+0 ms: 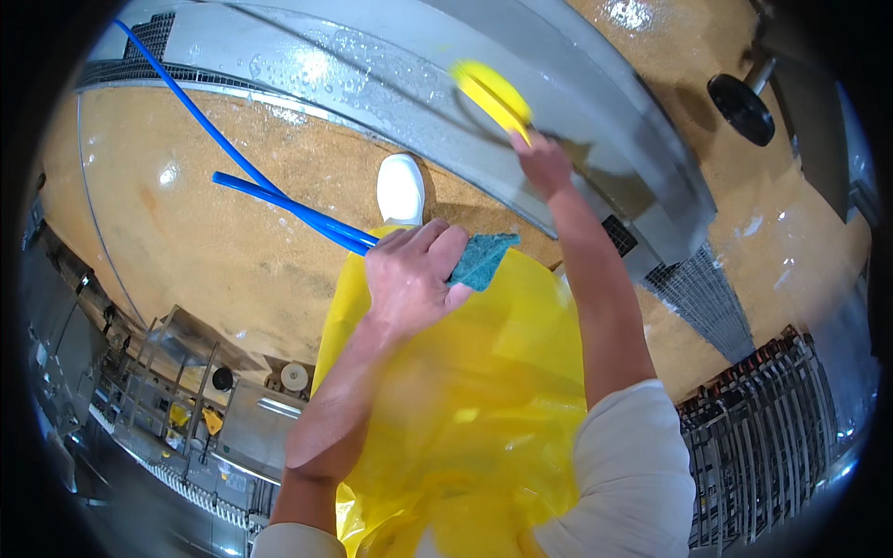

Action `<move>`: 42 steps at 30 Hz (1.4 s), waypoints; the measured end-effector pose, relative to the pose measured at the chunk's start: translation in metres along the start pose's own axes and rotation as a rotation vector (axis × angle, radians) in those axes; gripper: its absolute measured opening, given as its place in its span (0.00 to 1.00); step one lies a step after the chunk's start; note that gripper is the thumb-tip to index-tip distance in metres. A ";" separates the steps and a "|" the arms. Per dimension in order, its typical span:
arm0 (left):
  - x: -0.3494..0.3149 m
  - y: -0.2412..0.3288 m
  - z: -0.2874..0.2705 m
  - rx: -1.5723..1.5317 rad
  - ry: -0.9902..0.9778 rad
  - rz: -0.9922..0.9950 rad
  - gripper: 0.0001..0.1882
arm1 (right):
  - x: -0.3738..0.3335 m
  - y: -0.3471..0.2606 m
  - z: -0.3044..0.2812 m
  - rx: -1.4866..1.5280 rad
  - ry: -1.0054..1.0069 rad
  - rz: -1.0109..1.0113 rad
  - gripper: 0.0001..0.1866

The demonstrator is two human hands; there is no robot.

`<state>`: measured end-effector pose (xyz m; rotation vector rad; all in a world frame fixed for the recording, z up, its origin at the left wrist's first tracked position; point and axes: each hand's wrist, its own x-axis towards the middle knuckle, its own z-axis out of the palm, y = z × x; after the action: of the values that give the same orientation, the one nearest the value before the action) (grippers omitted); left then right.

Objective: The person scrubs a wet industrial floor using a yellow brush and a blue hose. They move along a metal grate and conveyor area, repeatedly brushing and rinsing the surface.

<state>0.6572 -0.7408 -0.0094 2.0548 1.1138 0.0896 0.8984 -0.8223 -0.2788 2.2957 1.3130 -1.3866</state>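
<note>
My left hand (416, 274) is closed around a blue hose (298, 214) and a green scouring pad (482, 260), in front of the yellow apron. Two lengths of hose come out of the fist; one ends in mid-air to the left, the other runs up to the far left. Farther off, my right hand (542, 160) grips a yellow brush (495, 98) by its handle. Motion smears the brush slightly. It is over a long, wet grey metal surface (372, 70); I cannot tell whether its bristles touch it.
A white boot (400, 189) stands on the wet tan floor (251, 251). Floor grating (702, 298) lies to the right, near a rack of metal slats (758, 437). A round black object on a metal stem (741, 109) is at far right. Metal shelving (186, 372) stands lower left.
</note>
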 end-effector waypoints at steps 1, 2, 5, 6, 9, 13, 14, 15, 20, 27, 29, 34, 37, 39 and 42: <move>0.001 -0.003 -0.001 -0.017 0.020 -0.011 0.18 | -0.028 0.012 -0.010 0.190 -0.025 0.193 0.33; 0.003 -0.005 -0.002 -0.039 0.037 0.000 0.18 | -0.048 0.062 0.005 0.049 -0.088 0.337 0.38; -0.002 -0.013 -0.008 -0.064 0.011 -0.035 0.18 | -0.123 0.124 0.008 0.110 -0.158 0.524 0.38; 0.002 -0.016 -0.011 -0.057 0.013 -0.044 0.18 | -0.135 0.118 -0.008 0.163 -0.044 0.491 0.35; 0.005 -0.022 -0.019 -0.055 0.041 -0.055 0.18 | -0.126 0.044 -0.081 0.196 0.149 0.051 0.28; 0.013 -0.031 -0.027 -0.099 0.136 -0.030 0.12 | 0.036 -0.072 -0.143 0.040 0.231 -0.036 0.25; 0.015 -0.032 -0.029 -0.097 0.137 -0.027 0.12 | 0.083 -0.100 -0.151 0.043 0.266 -0.016 0.26; 0.015 -0.032 -0.029 -0.098 0.132 -0.023 0.12 | 0.118 -0.122 -0.158 -0.063 0.295 0.000 0.25; 0.001 -0.044 -0.047 -0.084 0.052 -0.130 0.15 | 0.152 0.001 -0.133 -0.188 0.302 -0.131 0.25; 0.015 -0.028 -0.046 -0.129 0.035 -0.074 0.15 | 0.122 0.046 -0.121 -0.249 0.276 0.004 0.29; 0.024 -0.029 -0.039 -0.100 0.066 -0.047 0.16 | 0.148 -0.048 -0.148 -0.061 0.238 0.052 0.30; 0.018 -0.023 -0.041 -0.104 0.046 -0.029 0.17 | 0.116 0.058 -0.139 -0.229 0.161 0.054 0.26; 0.015 -0.018 -0.039 -0.105 0.080 -0.056 0.18 | 0.060 0.129 -0.157 -0.237 0.003 0.342 0.26; 0.009 -0.017 -0.033 -0.144 0.116 -0.019 0.14 | 0.040 0.140 -0.185 -0.216 -0.001 0.387 0.27; 0.009 -0.015 -0.036 -0.160 0.130 -0.053 0.14 | 0.034 0.060 -0.208 -0.186 0.430 0.067 0.28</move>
<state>0.6381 -0.7085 0.0029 1.8976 1.1996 0.2811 1.0826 -0.7289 -0.2056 2.5638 1.3852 -0.7349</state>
